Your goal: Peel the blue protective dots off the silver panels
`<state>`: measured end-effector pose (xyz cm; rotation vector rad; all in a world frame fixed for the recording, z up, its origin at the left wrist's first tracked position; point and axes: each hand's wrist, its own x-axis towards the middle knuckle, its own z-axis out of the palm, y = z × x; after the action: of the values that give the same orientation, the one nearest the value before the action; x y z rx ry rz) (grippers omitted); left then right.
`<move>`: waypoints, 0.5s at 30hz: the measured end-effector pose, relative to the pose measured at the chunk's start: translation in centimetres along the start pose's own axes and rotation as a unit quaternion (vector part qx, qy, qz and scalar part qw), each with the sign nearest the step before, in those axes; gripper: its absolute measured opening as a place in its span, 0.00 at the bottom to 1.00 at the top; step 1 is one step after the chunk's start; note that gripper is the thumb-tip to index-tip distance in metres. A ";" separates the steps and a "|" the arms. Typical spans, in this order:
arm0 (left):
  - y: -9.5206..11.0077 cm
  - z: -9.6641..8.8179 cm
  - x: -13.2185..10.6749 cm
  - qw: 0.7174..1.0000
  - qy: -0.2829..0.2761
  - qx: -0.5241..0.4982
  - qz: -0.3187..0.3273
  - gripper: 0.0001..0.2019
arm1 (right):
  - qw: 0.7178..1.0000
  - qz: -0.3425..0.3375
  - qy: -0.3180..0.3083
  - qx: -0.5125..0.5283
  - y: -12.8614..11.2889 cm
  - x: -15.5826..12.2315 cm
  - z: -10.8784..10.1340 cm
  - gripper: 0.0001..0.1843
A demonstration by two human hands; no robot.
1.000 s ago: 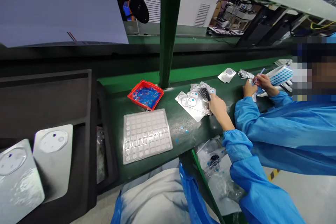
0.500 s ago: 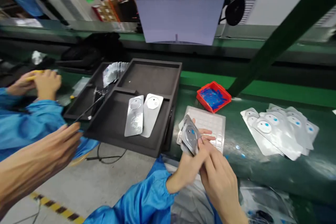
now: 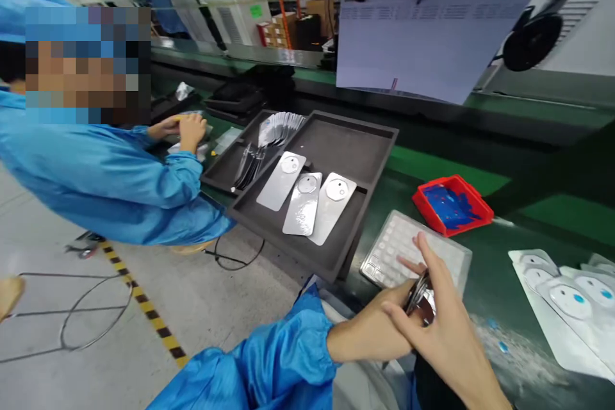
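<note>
My left hand (image 3: 379, 330) is closed around thin, phone-shaped silver panels (image 3: 426, 307), seen nearly edge-on, so I cannot tell how many there are. From the other side my right hand (image 3: 449, 327) grips them too, its thumb along the near edge and its fingers pointing up. Both hands are low in front of my body, just before a clear plastic compartment tray (image 3: 391, 246). To the right, several silver panels (image 3: 552, 320) with round camera rings and blue dots lie overlapping on the green bench.
A black tray (image 3: 346, 138) at centre holds three silver panels (image 3: 303, 211). Behind my hands stands a red bin (image 3: 468, 221) of small blue pieces. Loose blue dots (image 3: 503, 347) lie on the bench. A co-worker in blue (image 3: 96, 173) sits left; another person's fingers (image 3: 9, 295) show at the left edge.
My view has swung left. Another person's arm at the left has drawn back, and a third panel now lies in the black tray. The panels in my hands have turned edge-on.
</note>
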<state>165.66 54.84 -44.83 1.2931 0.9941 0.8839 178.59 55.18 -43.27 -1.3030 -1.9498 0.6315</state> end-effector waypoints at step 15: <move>1.2 -0.3 -2.4 0.988 0.002 -0.065 -0.138 0.27 | 0.997 -0.046 0.062 0.019 -0.2 0.1 -0.3 0.22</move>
<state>164.57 52.76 -43.47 1.0156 1.0715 0.7253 178.67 55.22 -42.93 -1.1938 -1.8758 0.5289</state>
